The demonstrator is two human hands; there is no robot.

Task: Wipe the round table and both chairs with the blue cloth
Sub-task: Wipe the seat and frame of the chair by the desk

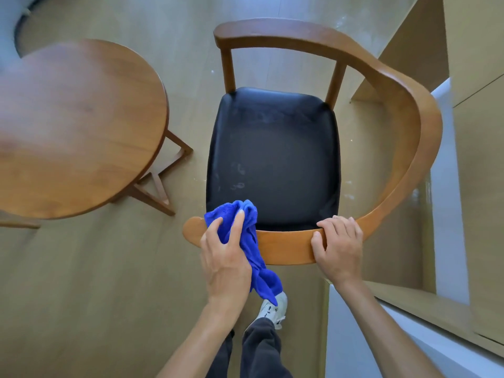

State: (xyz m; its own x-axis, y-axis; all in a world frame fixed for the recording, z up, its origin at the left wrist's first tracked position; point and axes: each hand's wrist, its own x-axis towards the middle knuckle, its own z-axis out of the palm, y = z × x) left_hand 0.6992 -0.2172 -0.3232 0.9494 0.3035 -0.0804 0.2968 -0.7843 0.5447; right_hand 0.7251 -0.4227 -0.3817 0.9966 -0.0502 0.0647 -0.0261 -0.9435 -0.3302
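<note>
Blue cloth [246,241] sits bunched in the left hand [225,257], pressed on the near end of the wooden chair [403,105] rail, just left of the black seat [275,159]. That hand grasps the cloth with thumb and fingers wrapped over the folds, and a loose tail of fabric hangs down below the rail toward a white shoe [275,309]. The right hand [338,249] clasps the same curved rail further along, fingers hooked over its top edge and thumb on the near face. The seat shows pale smudges and streaks, most of them near its left side. The round table [76,126] stands to the left of the chair, apart from it, its angled legs showing beneath the top. Pale wood floor [95,282] lies under both, and light wood cabinets [480,132] run along the right side
</note>
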